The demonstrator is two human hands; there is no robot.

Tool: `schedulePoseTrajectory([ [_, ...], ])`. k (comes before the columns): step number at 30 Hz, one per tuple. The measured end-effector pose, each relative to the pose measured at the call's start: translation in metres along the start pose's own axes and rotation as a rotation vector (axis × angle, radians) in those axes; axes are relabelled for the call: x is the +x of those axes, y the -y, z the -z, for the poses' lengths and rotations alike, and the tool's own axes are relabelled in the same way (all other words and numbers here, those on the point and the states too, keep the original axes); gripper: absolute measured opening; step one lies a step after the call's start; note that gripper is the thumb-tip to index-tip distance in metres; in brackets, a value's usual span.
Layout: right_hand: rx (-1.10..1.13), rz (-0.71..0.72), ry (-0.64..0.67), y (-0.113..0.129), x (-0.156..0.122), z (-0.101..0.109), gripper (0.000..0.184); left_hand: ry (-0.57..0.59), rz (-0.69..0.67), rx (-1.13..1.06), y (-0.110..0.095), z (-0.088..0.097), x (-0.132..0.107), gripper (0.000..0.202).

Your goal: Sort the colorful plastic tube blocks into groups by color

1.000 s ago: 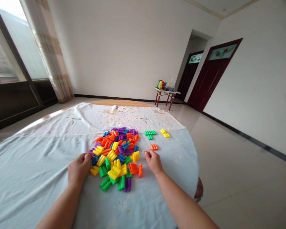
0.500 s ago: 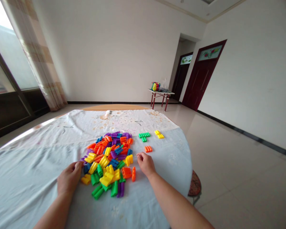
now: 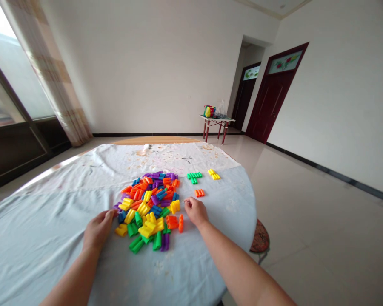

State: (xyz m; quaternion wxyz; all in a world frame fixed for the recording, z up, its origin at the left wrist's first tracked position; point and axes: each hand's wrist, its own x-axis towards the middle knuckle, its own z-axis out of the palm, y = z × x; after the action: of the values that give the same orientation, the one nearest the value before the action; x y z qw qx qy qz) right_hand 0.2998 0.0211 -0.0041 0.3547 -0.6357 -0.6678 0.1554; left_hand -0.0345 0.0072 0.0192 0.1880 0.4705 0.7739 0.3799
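Note:
A heap of plastic tube blocks [image 3: 150, 204] in orange, yellow, green, blue and purple lies on a pale cloth covering a round table [image 3: 51, 221]. My left hand [image 3: 98, 228] rests at the heap's left edge, fingers curled and touching a purple block. My right hand [image 3: 195, 210] sits at the heap's right edge with its fingers curled; what they hold, if anything, I cannot make out. Apart from the heap lie a small green group [image 3: 194, 176], a yellow group [image 3: 214, 174] and an orange group [image 3: 199, 192], the orange one just beyond my right hand.
The table's right edge drops to a tiled floor, with a stool seat [image 3: 259, 240] under it. A small red-legged side table [image 3: 215, 125] with coloured items stands by the far wall near two dark doors. Windows and a curtain [image 3: 51, 85] are on the left.
The view shifted as my head moved. Both hands have kept their places at the two sides of the heap; no block has visibly moved.

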Motion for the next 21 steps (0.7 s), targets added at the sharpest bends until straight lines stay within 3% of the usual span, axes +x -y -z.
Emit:
schedulePoseTrajectory([
  [21,-0.014,0.037,0.002,-0.0016,-0.0008,-0.0039,0.020,-0.059,-0.041,0.003,0.0080,-0.0056,-0.0063,0.039],
])
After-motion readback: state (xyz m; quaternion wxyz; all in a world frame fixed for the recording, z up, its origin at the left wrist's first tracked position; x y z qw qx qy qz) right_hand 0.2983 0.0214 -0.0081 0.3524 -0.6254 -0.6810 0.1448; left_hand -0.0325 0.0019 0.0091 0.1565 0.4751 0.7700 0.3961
